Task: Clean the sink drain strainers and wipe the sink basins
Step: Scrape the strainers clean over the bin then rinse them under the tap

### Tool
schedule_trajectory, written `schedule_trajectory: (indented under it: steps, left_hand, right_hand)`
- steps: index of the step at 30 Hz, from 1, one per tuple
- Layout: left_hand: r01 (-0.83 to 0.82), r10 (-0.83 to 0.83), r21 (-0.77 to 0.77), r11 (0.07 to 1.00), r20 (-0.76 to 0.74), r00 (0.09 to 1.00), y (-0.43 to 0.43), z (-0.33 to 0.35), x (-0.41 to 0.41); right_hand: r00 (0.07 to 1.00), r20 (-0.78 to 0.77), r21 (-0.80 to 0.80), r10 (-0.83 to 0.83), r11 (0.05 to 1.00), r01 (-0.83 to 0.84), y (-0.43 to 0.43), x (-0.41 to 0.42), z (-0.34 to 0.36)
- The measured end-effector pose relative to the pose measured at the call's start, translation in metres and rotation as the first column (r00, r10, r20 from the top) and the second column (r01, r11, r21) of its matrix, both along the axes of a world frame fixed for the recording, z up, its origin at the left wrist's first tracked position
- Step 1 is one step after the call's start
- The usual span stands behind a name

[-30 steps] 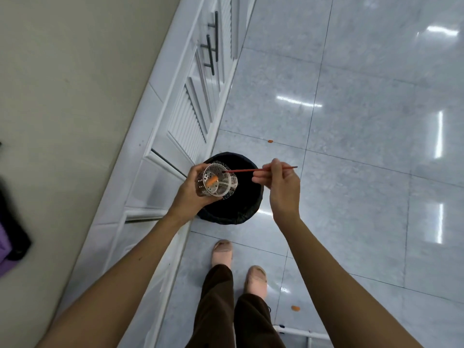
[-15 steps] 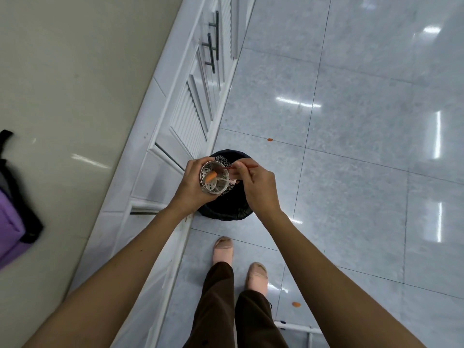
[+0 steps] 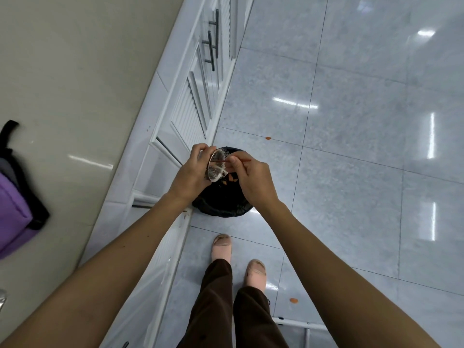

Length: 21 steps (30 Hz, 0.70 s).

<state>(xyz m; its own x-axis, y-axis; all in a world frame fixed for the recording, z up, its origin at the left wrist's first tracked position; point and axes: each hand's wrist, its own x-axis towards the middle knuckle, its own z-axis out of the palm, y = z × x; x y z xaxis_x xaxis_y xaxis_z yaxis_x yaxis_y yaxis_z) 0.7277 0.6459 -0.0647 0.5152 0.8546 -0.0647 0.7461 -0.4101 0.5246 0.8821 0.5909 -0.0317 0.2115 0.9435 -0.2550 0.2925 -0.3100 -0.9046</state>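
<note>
My left hand (image 3: pixel 192 169) grips a metal mesh drain strainer (image 3: pixel 216 168), tipped on its side with its mouth toward the right, above a black-lined trash bin (image 3: pixel 221 204) on the floor. My right hand (image 3: pixel 251 178) pinches a thin red-brown stick (image 3: pixel 238 160) whose tip pokes into the strainer. Orange food scraps (image 3: pixel 229 179) lie in the bin just below the strainer's rim.
White cabinet doors (image 3: pixel 193 114) with dark bar handles run along the left of the bin, under a beige countertop (image 3: pixel 62 84). A purple bag (image 3: pixel 15 209) lies on the counter at left. Orange bits (image 3: pixel 268 138) dot the grey tiled floor. My feet stand behind the bin.
My right hand moved in from the right, bringing the stick into the strainer. The strainer tipped from mouth-up onto its side, and the orange piece inside it now lies in the bin.
</note>
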Motion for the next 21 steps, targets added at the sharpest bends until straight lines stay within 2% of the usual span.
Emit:
schedule_trajectory:
  steps: [5, 9, 12, 14, 18, 21]
  left_hand:
    - [0.037, -0.031, 0.029, 0.999, -0.184, 0.982, 0.011, 0.002, 0.006]
    - [0.092, -0.086, -0.001, 0.996, -0.369, 0.926, 0.014, 0.011, 0.012]
    - [0.120, -0.130, -0.052, 0.991, -0.505, 0.853, 0.017, 0.010, 0.014]
    - [0.091, -0.141, -0.117, 0.989, -0.563, 0.814, 0.019, 0.006, 0.014]
    - [0.008, -0.165, -0.252, 0.968, -0.608, 0.776, 0.020, -0.009, 0.016]
    - [0.011, -0.203, -0.298, 0.954, -0.619, 0.758, 0.015, -0.021, 0.021]
  right_hand:
    - [0.991, -0.076, 0.050, -0.114, 0.992, 0.118, -0.010, -0.010, -0.004]
    - [0.983, -0.091, -0.002, -0.162, 0.987, 0.163, -0.014, -0.019, -0.019]
    - [0.915, -0.131, -0.060, -0.381, 0.925, 0.376, -0.013, -0.021, -0.030]
    - [0.870, -0.163, -0.121, -0.465, 0.885, 0.450, -0.015, -0.023, -0.036]
    - [0.852, -0.234, -0.187, -0.468, 0.882, 0.433, -0.023, -0.033, -0.047]
    - [0.866, -0.248, -0.233, -0.434, 0.895, 0.381, -0.027, -0.042, -0.060]
